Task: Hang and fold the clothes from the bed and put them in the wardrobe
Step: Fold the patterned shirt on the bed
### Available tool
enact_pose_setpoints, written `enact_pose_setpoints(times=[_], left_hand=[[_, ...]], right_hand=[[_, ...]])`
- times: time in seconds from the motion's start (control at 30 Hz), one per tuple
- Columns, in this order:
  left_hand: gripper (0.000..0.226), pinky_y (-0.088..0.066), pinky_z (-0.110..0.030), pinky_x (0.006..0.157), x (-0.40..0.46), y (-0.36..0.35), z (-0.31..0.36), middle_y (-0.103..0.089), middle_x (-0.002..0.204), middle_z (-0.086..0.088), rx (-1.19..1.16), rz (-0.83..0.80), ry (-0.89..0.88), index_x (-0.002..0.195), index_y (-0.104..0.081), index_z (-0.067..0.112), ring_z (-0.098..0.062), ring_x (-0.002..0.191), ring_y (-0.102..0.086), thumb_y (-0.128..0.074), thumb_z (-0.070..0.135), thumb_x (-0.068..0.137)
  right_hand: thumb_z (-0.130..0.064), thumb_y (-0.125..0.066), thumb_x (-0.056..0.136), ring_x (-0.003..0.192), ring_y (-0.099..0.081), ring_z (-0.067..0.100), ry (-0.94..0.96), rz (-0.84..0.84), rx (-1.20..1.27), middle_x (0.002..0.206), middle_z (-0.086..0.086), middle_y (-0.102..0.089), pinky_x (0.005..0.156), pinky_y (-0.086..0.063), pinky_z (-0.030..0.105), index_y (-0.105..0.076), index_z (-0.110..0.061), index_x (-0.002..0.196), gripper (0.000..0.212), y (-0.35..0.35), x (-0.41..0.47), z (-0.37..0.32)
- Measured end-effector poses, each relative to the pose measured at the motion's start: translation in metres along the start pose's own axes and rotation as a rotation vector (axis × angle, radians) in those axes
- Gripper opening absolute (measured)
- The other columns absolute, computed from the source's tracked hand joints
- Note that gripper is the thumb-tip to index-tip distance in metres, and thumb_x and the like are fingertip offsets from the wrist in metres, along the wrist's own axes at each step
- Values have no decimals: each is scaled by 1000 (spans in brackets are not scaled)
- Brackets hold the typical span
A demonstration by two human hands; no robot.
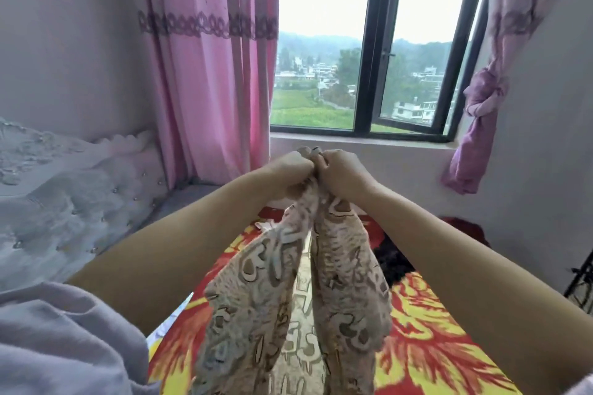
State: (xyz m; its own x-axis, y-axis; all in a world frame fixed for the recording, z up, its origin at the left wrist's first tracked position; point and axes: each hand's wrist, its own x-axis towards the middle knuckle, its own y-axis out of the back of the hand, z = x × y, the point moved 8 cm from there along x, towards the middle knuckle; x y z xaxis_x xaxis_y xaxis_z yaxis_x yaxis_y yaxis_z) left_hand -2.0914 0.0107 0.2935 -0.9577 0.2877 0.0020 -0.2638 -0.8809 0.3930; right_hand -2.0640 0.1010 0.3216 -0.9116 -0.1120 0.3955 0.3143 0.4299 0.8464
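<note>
Your left hand [293, 167] and right hand [340, 173] both pinch the patterned garment [321, 282] together above the bed [426, 330]; match its edges squarely before you fold.

The bed [426, 324] filled the lower middle of the frame, covered by a red and yellow patterned blanket [417, 346]; a dark garment [393, 261] lay on it at centre right; a padded headboard [64, 202] stood at the left.
</note>
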Motion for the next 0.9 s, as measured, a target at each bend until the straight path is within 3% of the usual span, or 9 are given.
enact_pose_setpoints(times=[0.17,0.27,0.33,0.43,0.47,0.53,0.63,0.8,0.9], left_hand=[[21,-61,-30,64,-17,1,5,-66,93,-22,-429,-287,84,104,-55,-6,-27,76,-72,-43,-13,88],[19,-58,-33,79,-17,15,18,-64,106,-20,306,-93,-204,107,-56,-5,-22,89,-66,-56,-1,89],[45,-47,-41,96,-23,19,37,-49,122,-14,962,196,-476,122,-44,4,-22,105,-51,-65,24,88],[90,-5,-50,115,-22,3,46,-25,147,-6,1270,162,-621,148,-15,19,-24,137,-24,-72,34,80],[90,-7,-47,115,-17,-4,43,-33,146,-3,1224,33,-573,149,-16,22,-22,135,-31,-72,29,79],[59,-45,-34,97,-9,-11,33,-60,116,0,988,-211,-398,134,-45,21,-18,104,-57,-68,17,80],[22,-47,-17,58,3,-8,25,-62,82,2,901,-275,-268,105,-65,10,-11,66,-53,-61,8,84],[37,-46,-7,55,9,-16,43,-57,84,9,1031,-214,-387,120,-62,13,-7,69,-54,-54,2,85],[40,-56,-34,78,13,-14,45,-59,92,1,1109,-211,-363,120,-61,11,-24,87,-61,-49,-3,84]], right_hand=[[-35,-38,102,95,-60,26,108,-351,432,113,25,-62,88,-49,44,-56,0,120,43,-14,-11,-4],[-5,-49,96,88,-58,14,156,-301,460,106,16,-64,73,-51,18,-53,1,122,27,-10,-14,5],[-1,-47,94,92,-62,14,178,-260,416,101,0,-63,69,-50,10,-55,-7,124,32,-7,-12,9],[-5,-52,93,94,-60,4,207,-270,328,106,-11,-62,75,-47,9,-54,-17,129,39,-9,-12,14],[-3,-53,92,90,-59,-2,221,-268,313,103,-15,-61,75,-46,8,-54,-18,129,40,-11,-13,15],[2,-52,89,86,-58,2,210,-232,350,101,-11,-62,76,-48,15,-52,-18,126,42,-15,-16,24],[-2,-54,88,76,-55,18,31,-182,475,90,2,-62,63,-47,28,-44,-19,110,30,-30,-25,53],[-21,-58,80,75,-53,9,-132,-303,426,85,-4,-59,68,-46,26,-56,-15,94,15,-79,-53,101],[-19,-60,74,67,-50,10,-212,-350,394,72,-7,-56,64,-42,26,-56,-20,74,4,-91,-65,134]])
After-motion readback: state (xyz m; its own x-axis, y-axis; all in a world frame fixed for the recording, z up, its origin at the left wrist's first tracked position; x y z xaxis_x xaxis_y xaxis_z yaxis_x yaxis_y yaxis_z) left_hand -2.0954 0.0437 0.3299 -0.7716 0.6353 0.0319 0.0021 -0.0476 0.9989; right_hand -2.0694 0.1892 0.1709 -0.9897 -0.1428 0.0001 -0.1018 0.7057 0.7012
